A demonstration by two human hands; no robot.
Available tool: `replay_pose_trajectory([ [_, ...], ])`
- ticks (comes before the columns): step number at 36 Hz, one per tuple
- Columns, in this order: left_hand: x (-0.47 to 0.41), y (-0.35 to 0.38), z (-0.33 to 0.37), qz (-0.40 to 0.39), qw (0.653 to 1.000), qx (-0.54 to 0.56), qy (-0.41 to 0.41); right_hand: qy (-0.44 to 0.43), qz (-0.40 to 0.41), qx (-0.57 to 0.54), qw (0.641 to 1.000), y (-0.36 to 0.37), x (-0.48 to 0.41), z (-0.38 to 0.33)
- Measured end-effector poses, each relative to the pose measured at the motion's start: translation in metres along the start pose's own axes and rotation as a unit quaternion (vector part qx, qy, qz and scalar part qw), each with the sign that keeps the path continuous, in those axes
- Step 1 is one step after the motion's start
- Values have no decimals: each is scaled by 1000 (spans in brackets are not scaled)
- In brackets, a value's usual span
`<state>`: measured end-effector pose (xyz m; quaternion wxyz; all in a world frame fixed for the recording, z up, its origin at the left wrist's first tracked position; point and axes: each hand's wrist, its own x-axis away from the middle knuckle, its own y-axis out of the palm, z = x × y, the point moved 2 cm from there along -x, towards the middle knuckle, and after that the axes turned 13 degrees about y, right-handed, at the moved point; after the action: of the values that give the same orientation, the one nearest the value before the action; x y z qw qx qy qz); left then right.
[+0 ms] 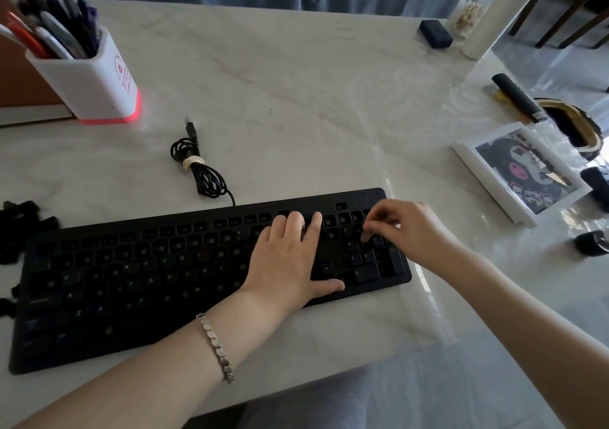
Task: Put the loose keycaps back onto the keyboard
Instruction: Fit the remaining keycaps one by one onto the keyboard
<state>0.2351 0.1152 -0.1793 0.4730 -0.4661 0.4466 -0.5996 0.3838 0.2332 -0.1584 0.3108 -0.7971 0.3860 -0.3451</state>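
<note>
- One black keyboard (164, 280) lies on the pale table (296, 99), slanting, with its number pad at the right end.
- Two bare hands are over its right part.
- The left hand (290, 260) lies flat on the keys just left of the number pad. Its fingers are straight and hold nothing, and the thumb is spread along the front edge.
- The right hand (405, 230) is over the number pad with its fingers curled and the tips bunched down onto the upper rows. It is blurred there, so I cannot tell whether a cap is pinched between them.
- The loose keycaps (19, 227) lie in a dark heap at the left edge of the table, just beside the keyboard's left end. A few more sit lower down that edge. They are too dark to count.
- One bracelet (216, 346) of metal links circles the left wrist.
- One coiled cable (197, 168), tied with a pale band, lies behind the keyboard.
- One white pen holder (89, 82) with a red base stands at the far left, full of pens.
- One white picture frame (520, 171) lies at the right.
</note>
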Motion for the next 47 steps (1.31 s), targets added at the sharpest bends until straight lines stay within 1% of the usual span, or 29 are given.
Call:
replay_pose_trajectory([
  [3,1,0,0,4,1000,6,0,-2,-40,39,998,1,0,-5],
  [5,1,-1,0,1,1000,9,-1,-1,-18,22,1000,1,1,-3],
  [8,0,0,0,0,1000,9,3,16,43,-17,999,-2,2,6],
  [15,1,-4,1,-7,999,28,17,41,64,-66,995,0,2,10],
  [17,1,-3,-2,23,998,57,18,49,86,-79,992,-2,-2,8],
  [18,2,-4,-4,59,995,75,24,58,104,-83,989,-4,-5,8],
  [20,-1,-6,-11,159,982,99,29,81,142,-80,983,-13,-14,8],
  [21,-3,-6,-17,199,974,108,19,94,155,-71,981,-17,-20,8],
  [22,-6,-7,-23,216,969,116,5,107,162,-56,979,-21,-25,9],
  [25,-12,-18,-34,209,971,117,-24,127,168,-3,978,-26,-39,12],
  [28,-14,-23,-47,178,976,113,-57,142,157,21,977,-24,-49,13],
  [30,-11,-24,-55,165,976,122,-75,152,146,56,976,-23,-56,11],
  [32,-5,-25,-62,164,975,129,-79,138,150,104,973,-21,-62,4],
  [34,2,-25,-69,163,974,136,-74,103,157,86,979,-15,-67,-13],
  [36,9,-25,-76,176,972,136,-75,55,132,50,988,-5,-70,-38],
  [38,18,-26,-83,208,966,136,-77,23,75,25,997,9,-72,-63],
  [40,26,-26,-91,233,960,137,-78,8,22,20,1000,24,-75,-83],
  [42,35,-29,-97,249,955,141,-80,5,-4,48,999,40,-79,-95],
  [47,55,-33,-109,256,949,158,-97,44,-15,84,995,63,-88,-104],
])
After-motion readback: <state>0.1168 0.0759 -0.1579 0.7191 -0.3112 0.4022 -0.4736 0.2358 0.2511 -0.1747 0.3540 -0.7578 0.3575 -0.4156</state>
